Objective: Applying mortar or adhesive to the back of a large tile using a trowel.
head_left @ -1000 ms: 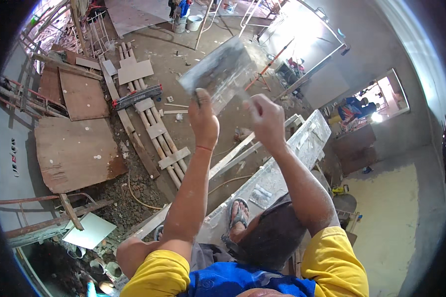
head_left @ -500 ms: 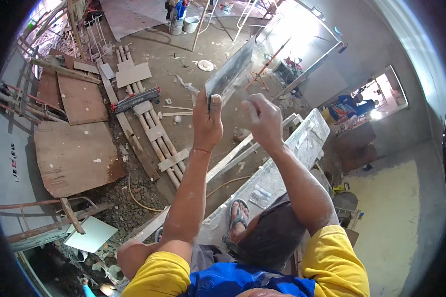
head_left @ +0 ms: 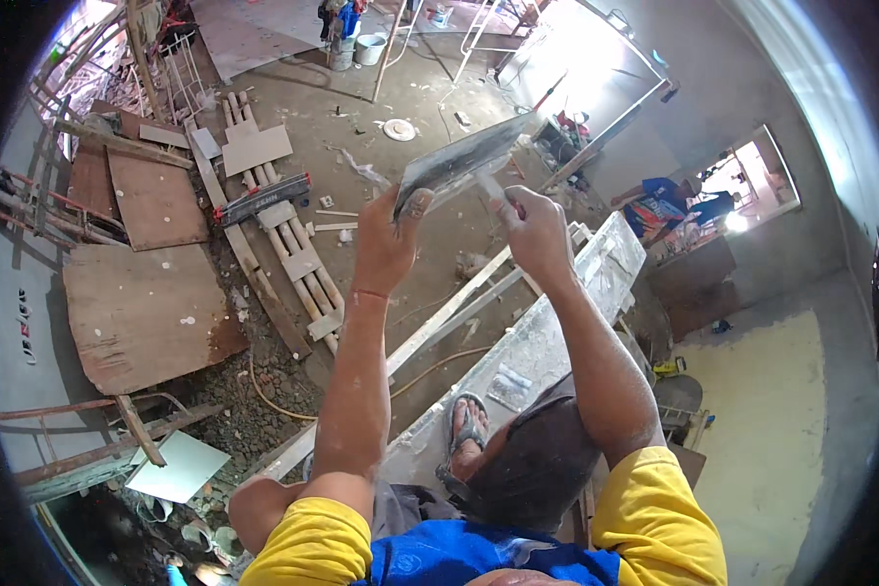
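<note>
My left hand (head_left: 389,239) is closed around the near end of a flat grey rectangular plate (head_left: 459,161), with its thumb on the edge. Raised in front of me, the plate tilts and stretches away to the far right, its surface smeared with pale material. Close to the plate's right side, my right hand (head_left: 540,230) is closed, thumb toward the plate. A small pale flat tool (head_left: 489,184) sticks out of it and reaches the plate's lower edge; its exact kind is unclear. Pale dust coats the right forearm.
Below me, a plaster-spotted plank (head_left: 610,264) carries my sandalled foot (head_left: 467,425). Left lie bamboo poles (head_left: 298,259), a long red-and-black box (head_left: 262,198), plywood sheets (head_left: 151,313) and rubble. A white bucket (head_left: 369,49) stands far off. Another person (head_left: 659,207) is near the right-hand opening.
The plate has swung lower and flatter, its far end to the right. My left hand has shifted slightly left and down; the pale tool in my right hand now shows against the plate.
</note>
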Motion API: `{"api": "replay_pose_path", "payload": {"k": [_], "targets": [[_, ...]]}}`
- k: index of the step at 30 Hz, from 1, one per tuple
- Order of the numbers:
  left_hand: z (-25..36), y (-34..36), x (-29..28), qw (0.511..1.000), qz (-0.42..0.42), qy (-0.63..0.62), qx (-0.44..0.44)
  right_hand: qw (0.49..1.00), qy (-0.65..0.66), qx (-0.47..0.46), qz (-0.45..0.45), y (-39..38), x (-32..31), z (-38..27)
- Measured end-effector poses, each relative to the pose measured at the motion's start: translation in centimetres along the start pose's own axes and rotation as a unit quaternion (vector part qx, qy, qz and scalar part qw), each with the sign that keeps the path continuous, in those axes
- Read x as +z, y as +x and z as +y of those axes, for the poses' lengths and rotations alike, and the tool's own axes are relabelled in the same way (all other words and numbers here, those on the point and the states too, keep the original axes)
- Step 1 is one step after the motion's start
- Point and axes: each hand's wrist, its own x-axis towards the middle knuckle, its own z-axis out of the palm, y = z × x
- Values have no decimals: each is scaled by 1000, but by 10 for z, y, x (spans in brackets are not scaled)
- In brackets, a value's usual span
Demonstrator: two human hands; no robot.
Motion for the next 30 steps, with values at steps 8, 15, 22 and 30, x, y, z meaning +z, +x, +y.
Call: {"api": "replay_pose_path", "payload": {"k": [8, 15, 22, 30], "targets": [[-8, 0, -1, 1000, 5, 13, 21, 999, -4, 34, -31, 0, 3, -6], [-5, 0, 2, 1000, 22, 4, 11, 999, -13, 12, -46, -3, 6, -9], [-4, 1, -1, 998, 47, 41, 8, 999, -31, 10, -14, 0, 4, -9], [-5, -1, 2, 998, 64, 6, 10, 1000, -12, 8, -23, -2, 8, -10]]}}
